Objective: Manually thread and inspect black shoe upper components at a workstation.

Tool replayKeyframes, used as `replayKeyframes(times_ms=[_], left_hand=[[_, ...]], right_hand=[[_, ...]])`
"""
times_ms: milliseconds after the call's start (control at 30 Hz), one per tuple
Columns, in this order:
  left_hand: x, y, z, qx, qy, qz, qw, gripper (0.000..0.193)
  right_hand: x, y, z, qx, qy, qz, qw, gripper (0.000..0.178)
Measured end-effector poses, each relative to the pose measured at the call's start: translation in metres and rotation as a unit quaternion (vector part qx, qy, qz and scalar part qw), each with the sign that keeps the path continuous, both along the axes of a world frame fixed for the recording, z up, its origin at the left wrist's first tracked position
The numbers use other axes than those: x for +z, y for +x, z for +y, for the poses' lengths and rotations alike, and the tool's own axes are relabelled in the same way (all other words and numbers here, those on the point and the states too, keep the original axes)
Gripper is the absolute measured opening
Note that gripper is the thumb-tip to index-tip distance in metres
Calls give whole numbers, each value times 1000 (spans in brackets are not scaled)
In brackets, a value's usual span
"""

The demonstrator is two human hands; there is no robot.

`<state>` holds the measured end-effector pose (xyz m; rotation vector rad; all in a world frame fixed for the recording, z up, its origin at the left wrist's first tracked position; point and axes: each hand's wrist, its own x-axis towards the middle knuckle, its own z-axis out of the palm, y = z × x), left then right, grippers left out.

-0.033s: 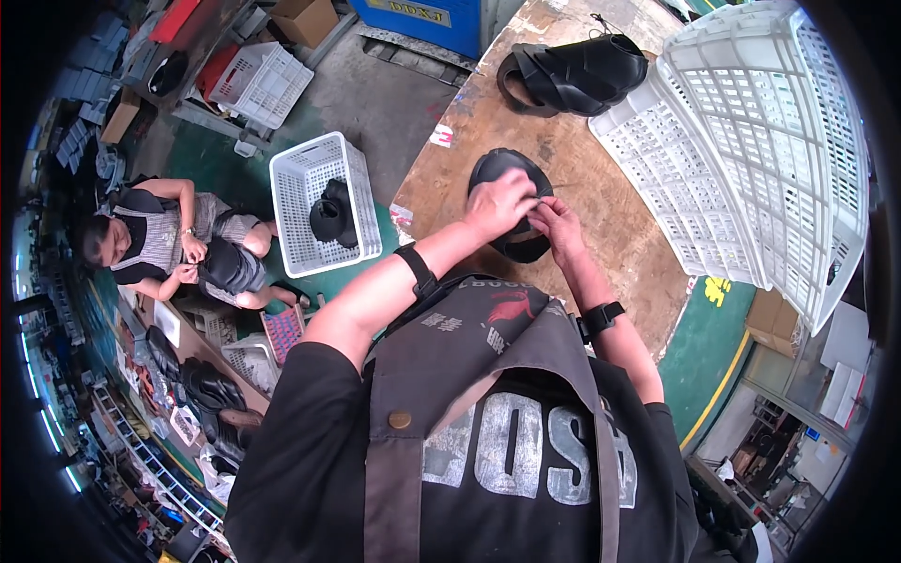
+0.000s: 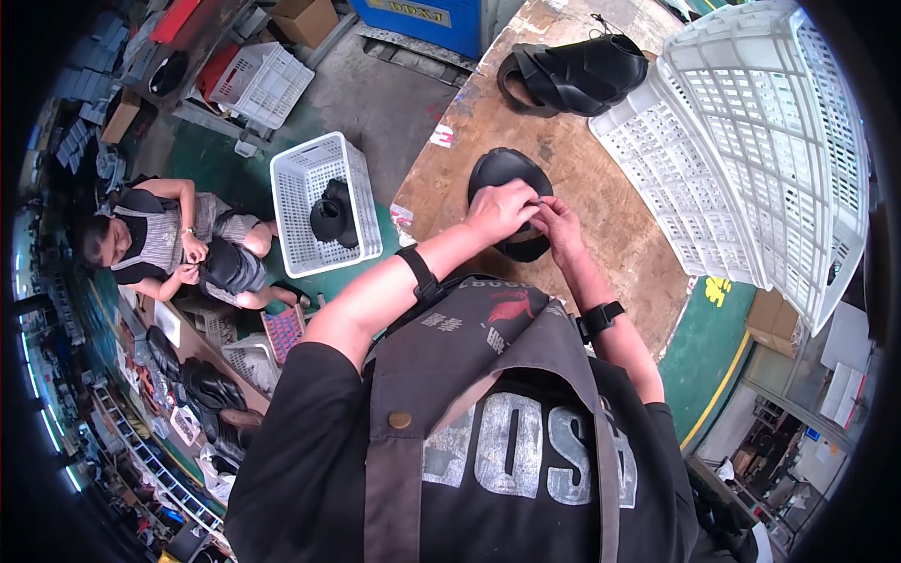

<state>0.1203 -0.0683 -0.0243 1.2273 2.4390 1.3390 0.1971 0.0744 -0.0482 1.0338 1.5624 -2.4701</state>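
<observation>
On the worn wooden table, close in front of me, lies a black shoe upper (image 2: 507, 167), its middle covered by my hands. My left hand (image 2: 502, 208) is above it with the fingers curled and pinched. My right hand (image 2: 559, 225) meets it from the right, thumb and fingertips pressed together. The fingertips of both hands touch or nearly touch; whatever small thing is between them is too small to make out. Farther back on the table rests a pile of black shoe uppers (image 2: 587, 73), with thin laces sticking up at its far end.
White plastic crates (image 2: 751, 141) lean along the table's right side. Left of the table, a white crate (image 2: 282, 216) on the floor holds black uppers (image 2: 330, 214). A seated co-worker (image 2: 178, 235) handles a black piece at the left. Behind stands a blue machine (image 2: 422, 23).
My left hand has come down slightly toward me, its fingers closing in beside the right fingertips. My right hand, the shoe upper and the crates stay in place.
</observation>
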Motion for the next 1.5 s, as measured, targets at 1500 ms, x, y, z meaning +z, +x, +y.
replayKeyframes(times_ms=[1500], left_hand=[[4, -3, -1, 59, -13, -56, 997, 8]], right_hand=[[3, 1, -13, -48, -119, 50, 990, 11]])
